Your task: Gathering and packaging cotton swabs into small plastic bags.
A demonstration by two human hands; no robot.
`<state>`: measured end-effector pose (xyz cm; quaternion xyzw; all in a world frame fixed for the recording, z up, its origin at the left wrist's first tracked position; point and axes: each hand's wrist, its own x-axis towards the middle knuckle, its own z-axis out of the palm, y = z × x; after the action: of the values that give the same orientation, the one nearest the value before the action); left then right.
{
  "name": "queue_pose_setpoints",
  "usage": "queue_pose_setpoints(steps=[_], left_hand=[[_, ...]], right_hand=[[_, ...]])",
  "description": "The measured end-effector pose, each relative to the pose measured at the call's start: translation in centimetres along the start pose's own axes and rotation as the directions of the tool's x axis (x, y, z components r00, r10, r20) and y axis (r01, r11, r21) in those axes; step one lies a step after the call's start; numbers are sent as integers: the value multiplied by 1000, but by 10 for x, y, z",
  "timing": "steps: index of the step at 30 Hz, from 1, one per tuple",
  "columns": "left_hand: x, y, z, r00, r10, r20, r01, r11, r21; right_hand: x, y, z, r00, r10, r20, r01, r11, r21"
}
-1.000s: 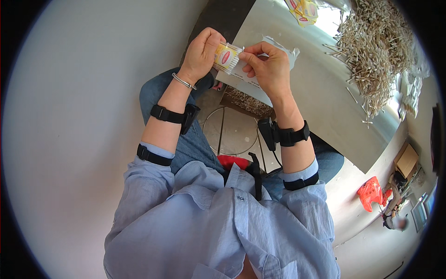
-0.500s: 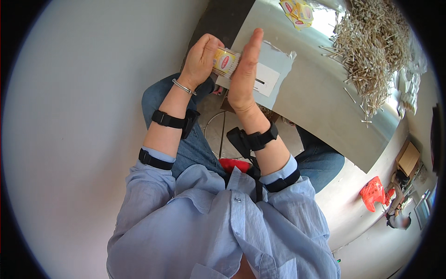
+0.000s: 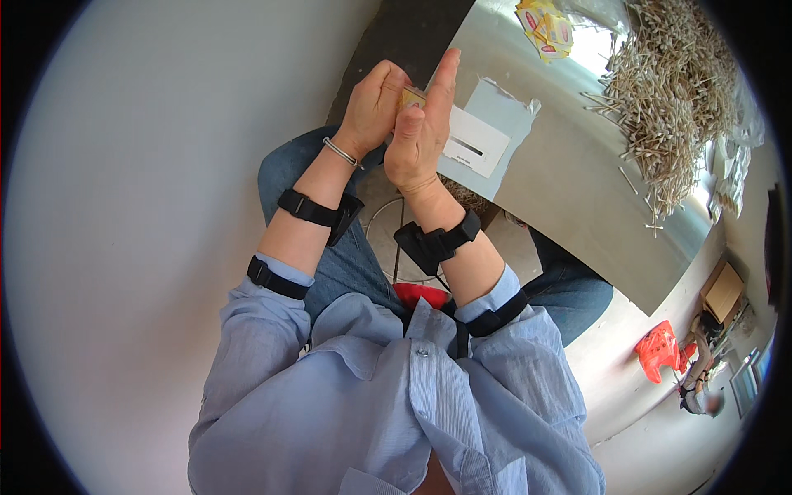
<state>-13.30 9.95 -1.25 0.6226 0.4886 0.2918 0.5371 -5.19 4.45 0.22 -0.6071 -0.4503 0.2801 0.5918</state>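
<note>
My left hand (image 3: 371,109) is closed around a small clear pack of cotton swabs (image 3: 412,97) with a yellow label. Only a bit of the label shows between my hands. My right hand (image 3: 424,125) is held flat with its fingers stretched out, the palm close against the pack's right side; whether it touches is hidden. Beyond my right hand, a white slotted card (image 3: 472,145) lies on a pale grey-blue sheet (image 3: 505,115) on the metal table (image 3: 569,169).
A big heap of loose cotton swabs (image 3: 672,91) covers the table's right part, with clear plastic bags beside it. Several yellow labels (image 3: 546,31) lie at the far edge. A red plastic bag (image 3: 657,351) is on the floor, and another person (image 3: 700,384) is at far right.
My right hand has moved left and turned, its thumb now showing, and covers most of the pack. My left hand keeps its hold. The view has shifted slightly.
</note>
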Motion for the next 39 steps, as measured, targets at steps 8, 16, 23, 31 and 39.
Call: queue_pose_setpoints(steps=[8,16,23,31,39], left_hand=[[4,-5,-3,998,-2,59,0,999,34],[-30,-67,-11,868,-494,47,367,576,-730],[-49,-10,28,877,-471,95,291,363,-885],[-55,7,44,908,-412,-73,171,524,-834],[-45,9,36,957,-245,-156,113,809,-577]], right_hand=[[2,-1,3,1000,-12,-28,8,993,-115],[2,-10,12,1000,-5,9,7,988,-151],[0,-4,3,1000,21,20,-18,991,-134],[-1,-2,-3,999,44,17,-43,995,-89],[-2,-1,-6,995,104,-3,-104,995,-4]])
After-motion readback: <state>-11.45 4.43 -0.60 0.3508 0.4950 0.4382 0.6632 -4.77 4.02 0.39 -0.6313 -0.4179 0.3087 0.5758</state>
